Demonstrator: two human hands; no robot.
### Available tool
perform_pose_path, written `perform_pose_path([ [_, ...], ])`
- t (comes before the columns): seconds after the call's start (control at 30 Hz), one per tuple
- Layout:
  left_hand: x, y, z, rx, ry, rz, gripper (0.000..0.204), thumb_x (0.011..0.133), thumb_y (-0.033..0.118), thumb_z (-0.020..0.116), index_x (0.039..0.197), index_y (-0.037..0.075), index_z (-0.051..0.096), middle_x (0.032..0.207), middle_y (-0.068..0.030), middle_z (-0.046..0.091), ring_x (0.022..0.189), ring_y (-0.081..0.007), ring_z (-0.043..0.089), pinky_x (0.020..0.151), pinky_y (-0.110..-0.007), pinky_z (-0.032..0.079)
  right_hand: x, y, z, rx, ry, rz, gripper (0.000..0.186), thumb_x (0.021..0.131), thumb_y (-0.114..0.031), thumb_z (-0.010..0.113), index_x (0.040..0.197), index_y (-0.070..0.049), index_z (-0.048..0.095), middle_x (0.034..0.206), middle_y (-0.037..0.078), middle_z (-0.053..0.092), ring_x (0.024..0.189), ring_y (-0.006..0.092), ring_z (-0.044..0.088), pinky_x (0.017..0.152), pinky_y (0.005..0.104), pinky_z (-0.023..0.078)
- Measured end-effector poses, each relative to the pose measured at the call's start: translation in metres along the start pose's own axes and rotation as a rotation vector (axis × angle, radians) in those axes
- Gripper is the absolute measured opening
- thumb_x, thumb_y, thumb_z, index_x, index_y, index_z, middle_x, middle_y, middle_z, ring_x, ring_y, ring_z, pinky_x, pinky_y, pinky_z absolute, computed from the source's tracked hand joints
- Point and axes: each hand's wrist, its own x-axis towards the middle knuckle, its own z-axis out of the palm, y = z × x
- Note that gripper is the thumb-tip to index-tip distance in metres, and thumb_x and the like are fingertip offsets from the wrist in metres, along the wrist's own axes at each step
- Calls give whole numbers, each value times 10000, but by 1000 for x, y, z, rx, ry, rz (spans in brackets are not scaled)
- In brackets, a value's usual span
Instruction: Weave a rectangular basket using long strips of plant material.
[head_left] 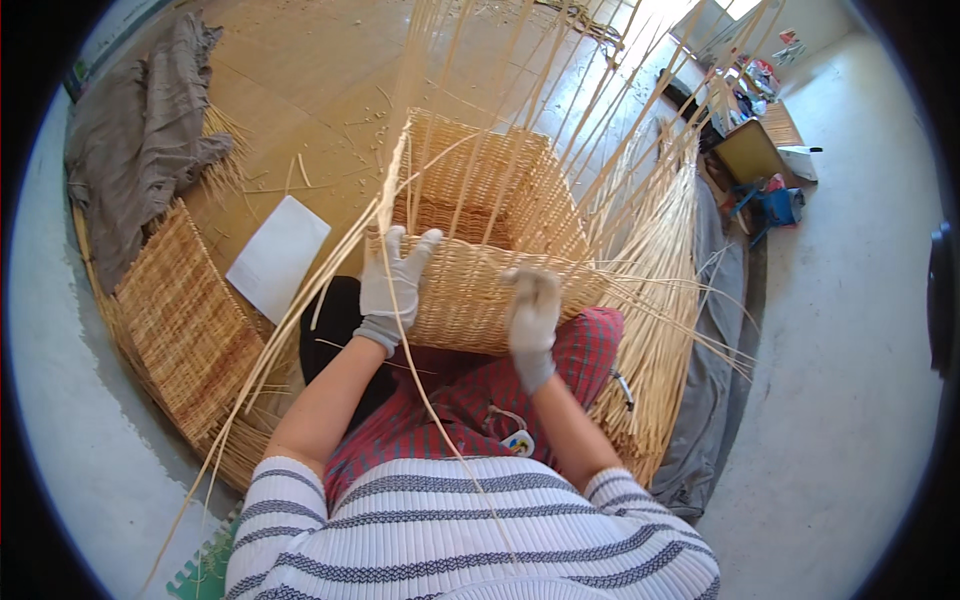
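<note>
A square wicker basket (480, 215), partly woven, rests against my lap with long upright stakes rising from its rim. My left hand (393, 280), in a light grey glove, presses on the basket's near left corner and touches a long loose strand (300, 320) that runs down past my arm. In the same kind of glove, my right hand (531, 308) pinches the weave on the basket's near rim. It looks slightly blurred. A red checked cloth (480, 400) covers my lap under the basket.
A finished woven panel (185, 320) lies at my left beside a white sheet (278, 255) and a brown cloth (140, 130). A thick bundle of willow rods (655, 300) lies at my right on grey fabric. Boxes and clutter (760, 150) stand far right.
</note>
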Motion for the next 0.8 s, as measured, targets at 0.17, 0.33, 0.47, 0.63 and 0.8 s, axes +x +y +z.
perform_pose_path([
  [0.17,-3,14,0,90,123,77,574,931,144,620,1484,224,490,1509,-198,444,1168,-310,615,960,-446,501,-6,-68,3,204,77,149,166,990,1,562,1123,-7,662,1014,108,721,1035,196,681,901,295,532],
  [0.33,5,64,24,33,-129,307,818,853,84,679,1569,305,350,1420,-184,490,1047,-375,629,903,-447,510,60,-50,-2,-416,81,-303,368,991,-64,594,1359,-74,584,1207,140,696,949,162,666,796,294,535],
  [0.47,13,79,20,241,-132,193,735,881,70,593,1553,278,380,1341,-178,541,898,-317,654,807,-422,526,117,-91,24,-532,84,-320,629,923,-90,682,1509,-183,473,1366,249,585,1036,218,680,869,346,534],
  [0.63,24,78,29,264,-84,308,737,858,93,639,1539,264,416,1366,-159,521,1037,-333,625,892,-419,505,28,5,-69,104,417,198,245,988,-74,592,1219,11,601,1093,93,719,923,157,651,827,299,520],
  [0.8,26,135,44,88,-106,400,781,834,175,694,1548,241,385,1417,-169,492,1039,-292,643,863,-399,517,58,-64,-62,-586,253,-298,352,958,-3,574,1285,-109,648,1178,183,700,1104,282,675,928,360,530],
])
